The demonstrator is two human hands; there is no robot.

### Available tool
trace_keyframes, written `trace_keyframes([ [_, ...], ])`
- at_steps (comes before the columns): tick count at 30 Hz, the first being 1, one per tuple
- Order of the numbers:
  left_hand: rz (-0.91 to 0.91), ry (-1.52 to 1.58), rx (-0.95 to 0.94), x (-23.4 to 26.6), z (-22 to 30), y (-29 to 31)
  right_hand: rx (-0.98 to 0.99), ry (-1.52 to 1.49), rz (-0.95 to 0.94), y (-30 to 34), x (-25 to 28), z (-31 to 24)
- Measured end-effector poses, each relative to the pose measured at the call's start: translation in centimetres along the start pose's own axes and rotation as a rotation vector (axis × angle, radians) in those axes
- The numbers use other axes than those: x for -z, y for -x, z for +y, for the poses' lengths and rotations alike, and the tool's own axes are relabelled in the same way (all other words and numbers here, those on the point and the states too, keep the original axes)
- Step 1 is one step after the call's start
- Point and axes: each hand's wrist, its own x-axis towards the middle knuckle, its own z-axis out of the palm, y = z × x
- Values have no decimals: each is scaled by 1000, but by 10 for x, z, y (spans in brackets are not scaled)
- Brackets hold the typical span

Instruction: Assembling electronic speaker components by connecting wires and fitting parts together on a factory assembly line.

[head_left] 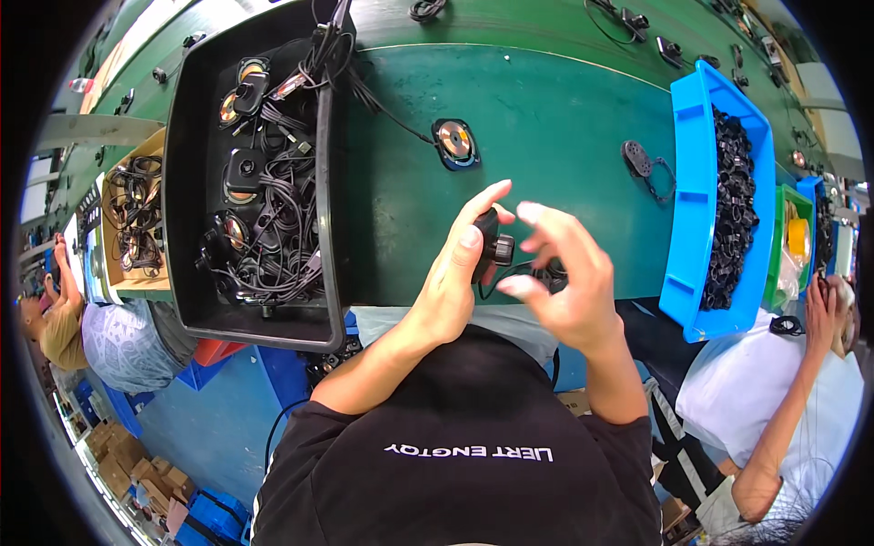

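My left hand (452,280) is closed around a black charger-like device (483,250), tilted on edge in front of my body. A round ribbed knob (502,250) sticks out of its side, toward my right hand (574,278). That hand is open, its fingers curved and apart, close to the knob with a gap between. Behind it runs a black cable (515,269), partly hidden by the fingers. Farther out on the green table (564,118) lies another device with its round copper coil (454,141) showing, its cable leading to the left.
On the left stands a black bin (339,273) of cabled coil devices. A blue bin (689,209) of small black parts stands on the right, beside a round black piece (636,158) with a loop. Co-workers sit at both sides, one in a white shirt (728,373).
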Motion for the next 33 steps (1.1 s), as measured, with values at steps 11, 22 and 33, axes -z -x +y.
trace_keyframes([
  [11, -45, 89, -34, -1, -1, -1, 142, -165, 45, 0, -10, 0],
  [22, -68, 3, -51, -11, -2, 3, 116, -249, 54, 8, -10, 5],
  [33, -89, 67, 92, -11, 8, 6, 541, -5, 118, 8, -9, 23],
])
